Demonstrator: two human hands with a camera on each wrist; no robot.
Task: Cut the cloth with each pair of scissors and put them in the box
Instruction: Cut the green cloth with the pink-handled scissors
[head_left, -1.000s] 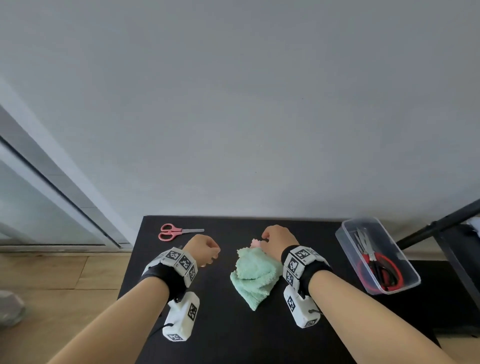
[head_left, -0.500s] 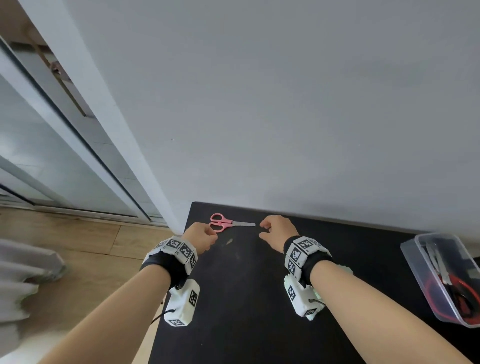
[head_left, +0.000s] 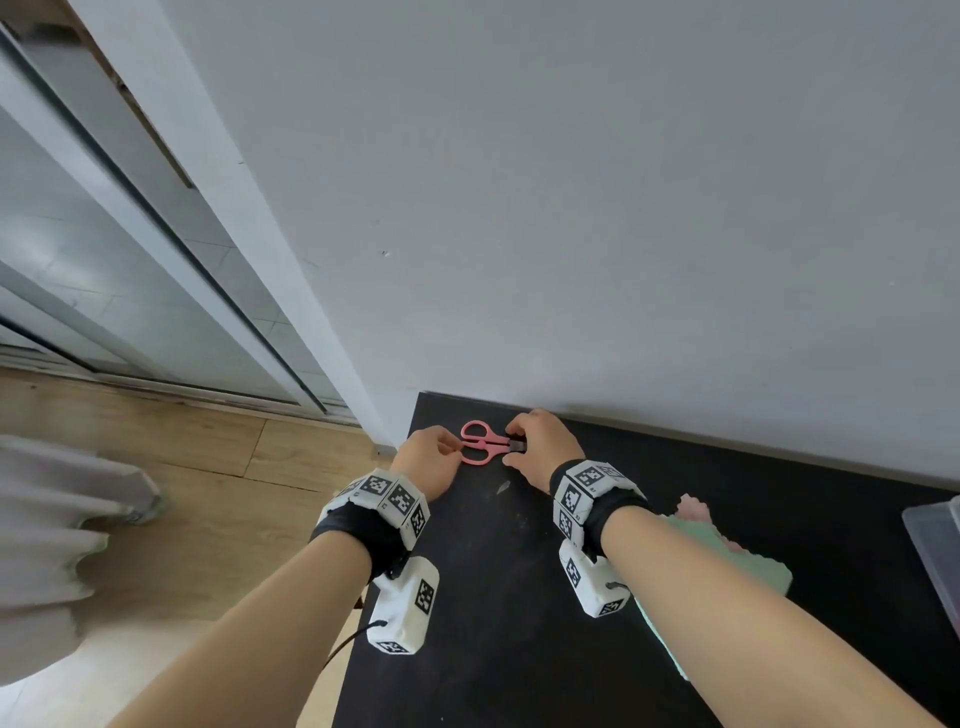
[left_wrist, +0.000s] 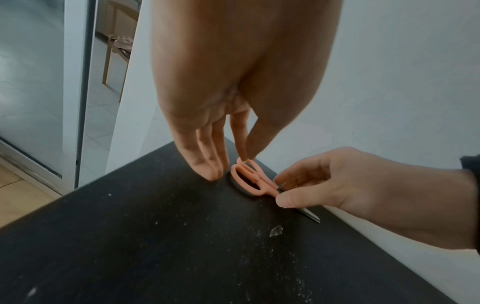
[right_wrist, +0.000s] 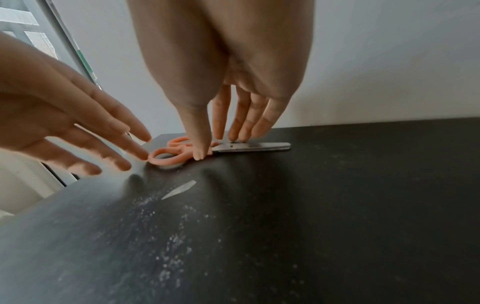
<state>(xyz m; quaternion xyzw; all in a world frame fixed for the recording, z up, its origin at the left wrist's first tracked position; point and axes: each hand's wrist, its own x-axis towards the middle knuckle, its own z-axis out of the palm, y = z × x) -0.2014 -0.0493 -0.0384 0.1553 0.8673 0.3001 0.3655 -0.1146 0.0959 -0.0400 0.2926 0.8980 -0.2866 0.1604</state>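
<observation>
1. Standing against a grey wall: black table, dusted with pale specks.
2. Green cloth, near edge, partly hidden under the right forearm.
3. Clear box, far right, contents cut off.
4. Right hand, thumb and fingers pinching the scissors at the pivot.
5. Left hand, fingers straight, tips apparently touching the handle loops.
6. Pink scissors, flat at the table's far left corner, blades closed.
</observation>
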